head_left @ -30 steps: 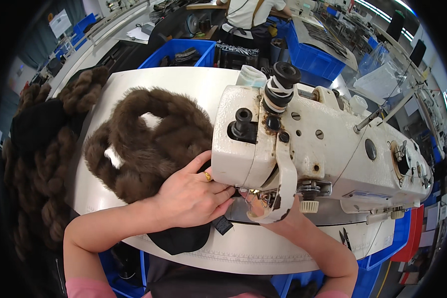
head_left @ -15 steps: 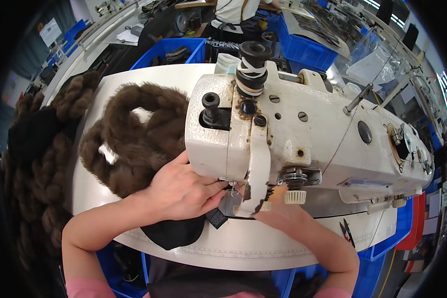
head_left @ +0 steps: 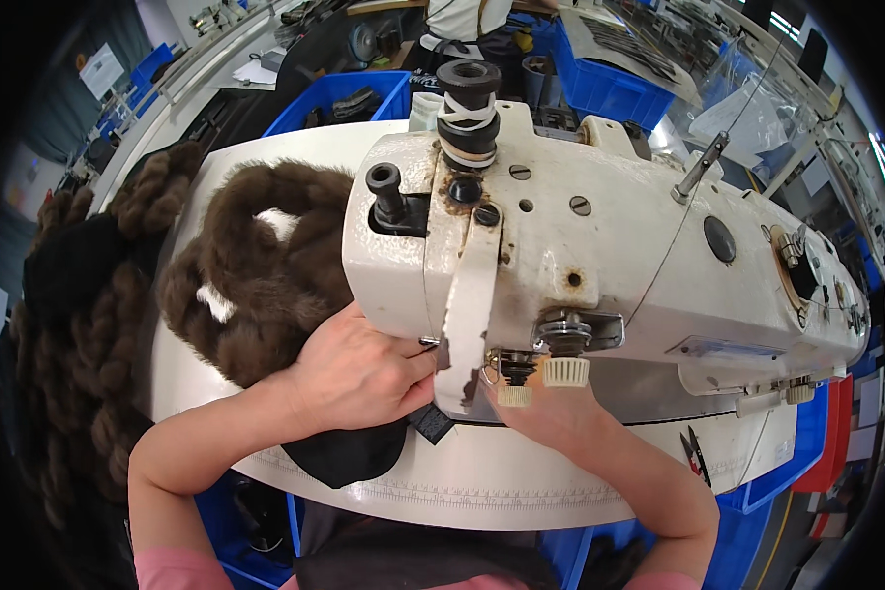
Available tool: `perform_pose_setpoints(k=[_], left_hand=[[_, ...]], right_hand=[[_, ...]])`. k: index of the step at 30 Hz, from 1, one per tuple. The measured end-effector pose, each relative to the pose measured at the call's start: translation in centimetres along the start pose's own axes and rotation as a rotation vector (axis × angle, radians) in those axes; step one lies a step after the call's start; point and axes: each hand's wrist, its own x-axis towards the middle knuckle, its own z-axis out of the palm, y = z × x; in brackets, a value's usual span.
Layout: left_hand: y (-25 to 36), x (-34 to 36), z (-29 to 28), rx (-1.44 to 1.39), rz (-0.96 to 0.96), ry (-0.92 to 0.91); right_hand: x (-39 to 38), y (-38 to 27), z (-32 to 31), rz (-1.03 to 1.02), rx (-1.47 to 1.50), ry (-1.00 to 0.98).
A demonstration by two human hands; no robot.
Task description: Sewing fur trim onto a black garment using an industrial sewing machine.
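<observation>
A brown fur piece (head_left: pixel 256 285) with loops lies at the left of a white sewing machine (head_left: pixel 551 246). Black fabric (head_left: pixel 349 457) shows below my left wrist, and a small dark tag (head_left: pixel 431 425) sticks out beside it. My left hand (head_left: pixel 364 374) is closed at the edge of this piece, its fingertips pinched close to the needle area. Across from it, my right hand (head_left: pixel 551 405) reaches under the machine head. Its fingers are hidden behind the pale lever (head_left: pixel 469 324) and the tension knobs (head_left: pixel 565 372). The needle itself is hidden.
Black-and-red thread snips (head_left: pixel 694 452) lie on the white machine table (head_left: pixel 521 497) at right. More brown fur pieces (head_left: pixel 79 393) hang at far left. Blue bins (head_left: pixel 615 88) stand behind the machine and below the table. A person (head_left: pixel 462 39) is at the back.
The view has shifted slightly, so the machine head sits further left and the lever now covers the needle area. Both hands stay nearly in place at the work.
</observation>
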Motion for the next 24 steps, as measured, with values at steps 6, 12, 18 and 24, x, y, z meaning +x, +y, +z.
perform_pose_setpoints(k=[6, 12, 18, 24], left_hand=[[-0.39, -0.31, 0.64, -0.023, 0.025, 0.019], [-0.19, -0.08, 0.12, -0.011, 0.038, 0.056], [-0.16, -0.09, 0.33, 0.015, 0.030, 0.074], [-0.12, 0.08, 0.52, -0.033, -0.025, 0.112]], right_hand=[[0.19, 0.02, -0.34, 0.006, 0.052, 0.079], [0.10, -0.01, -0.21, 0.026, 0.076, 0.144], [0.19, -0.33, -0.42, 0.016, 0.025, 0.014], [-0.28, -0.20, 0.21, 0.007, 0.020, -0.019]])
